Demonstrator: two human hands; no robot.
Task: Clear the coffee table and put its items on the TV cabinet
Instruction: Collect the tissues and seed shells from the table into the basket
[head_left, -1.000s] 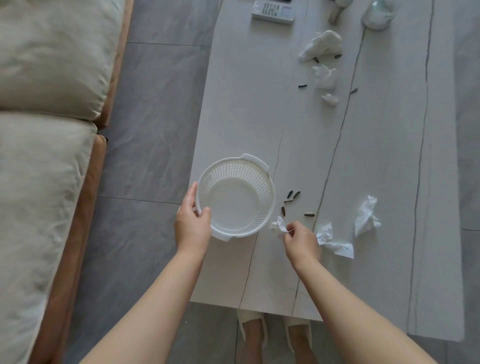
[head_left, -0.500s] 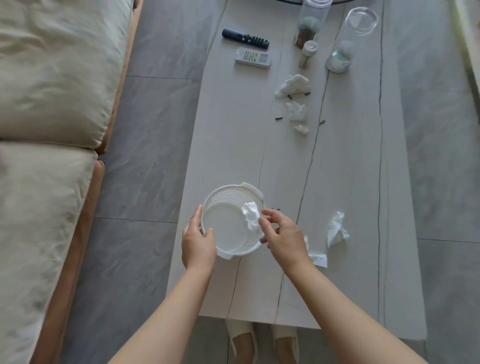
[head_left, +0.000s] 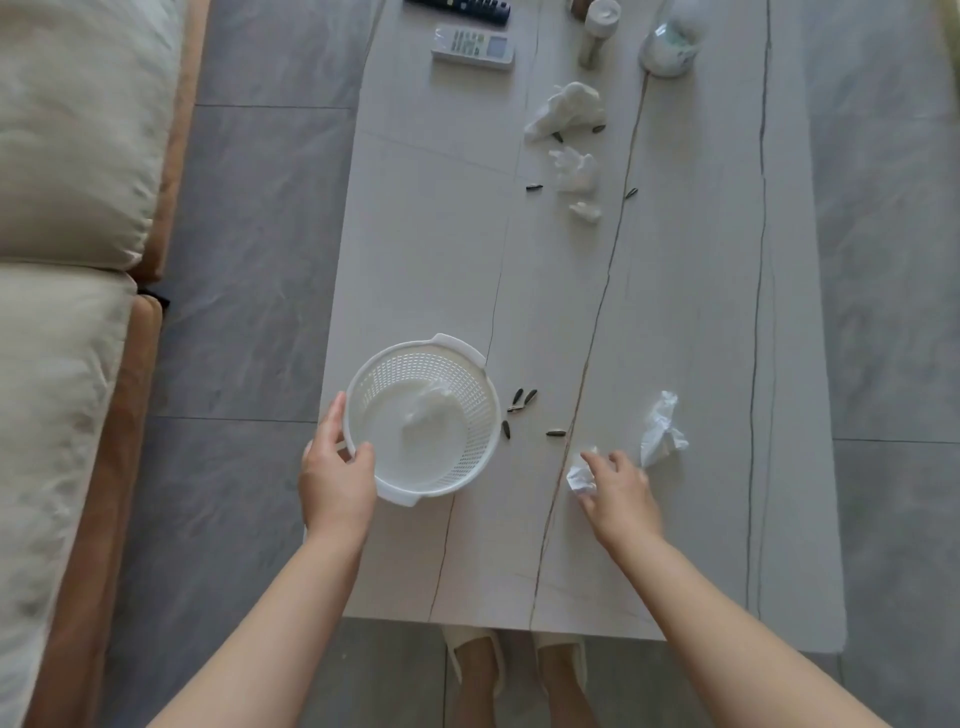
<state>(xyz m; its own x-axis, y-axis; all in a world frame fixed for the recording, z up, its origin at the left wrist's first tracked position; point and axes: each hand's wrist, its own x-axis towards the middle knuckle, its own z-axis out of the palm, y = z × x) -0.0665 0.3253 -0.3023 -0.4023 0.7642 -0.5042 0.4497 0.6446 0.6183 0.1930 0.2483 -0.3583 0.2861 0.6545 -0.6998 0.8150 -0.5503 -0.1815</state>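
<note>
sofa (head_left: 78, 260) with 2 cream cushions on a tan frame stands left of the grey tiled floor (head_left: 249, 249); 2 slippers (head_left: 514, 660) below.

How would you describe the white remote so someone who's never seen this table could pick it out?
Start at the long pale coffee table beside the sofa and go to its far end. The white remote lies flat there, left of the small jars. It sits just nearer than the dark remote, and it alone has a pale body with a small screen.
</note>
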